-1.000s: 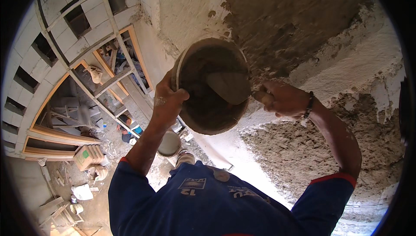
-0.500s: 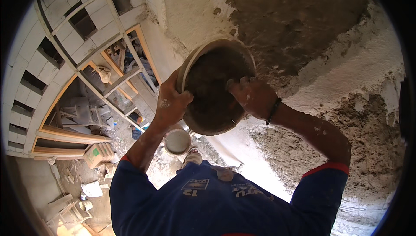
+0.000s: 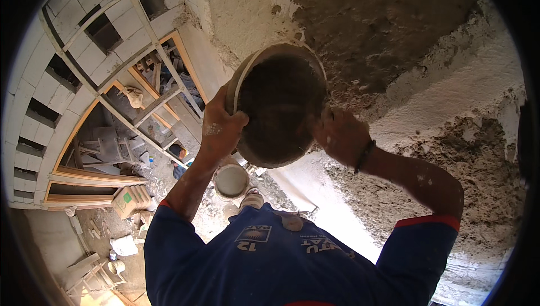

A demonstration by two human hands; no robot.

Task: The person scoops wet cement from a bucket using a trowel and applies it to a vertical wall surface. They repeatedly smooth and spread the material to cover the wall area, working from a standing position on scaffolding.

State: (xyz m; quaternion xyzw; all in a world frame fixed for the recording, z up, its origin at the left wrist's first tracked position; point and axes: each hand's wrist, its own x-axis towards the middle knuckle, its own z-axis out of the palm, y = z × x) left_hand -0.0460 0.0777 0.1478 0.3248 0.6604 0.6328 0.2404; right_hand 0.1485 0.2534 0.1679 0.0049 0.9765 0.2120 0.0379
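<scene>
A round bucket (image 3: pixel 281 103), its rim crusted pale and its inside dark, is held up in front of me against the wall. My left hand (image 3: pixel 221 123) grips the bucket's left side, with the thumb over the rim. At the right rim is my right hand (image 3: pixel 343 134), its fingers curled and a dark band around the wrist. Motion blurs the fingertips, and whatever they hold is hidden. Wet grey-brown mortar (image 3: pixel 382 19) coats the wall beyond the bucket.
Below stands a second bucket (image 3: pixel 231 180) with pale contents, near my foot. A wooden ladder-like frame (image 3: pixel 154 106) slants past on the left, before window openings. A person (image 3: pixel 179 153) is far below. Stacked boxes (image 3: pixel 132 200) lie at lower left.
My right hand has moved right and slightly down, from over the bucket's inside to its right rim. The bucket has shifted slightly left and up; my left hand keeps its grip.
</scene>
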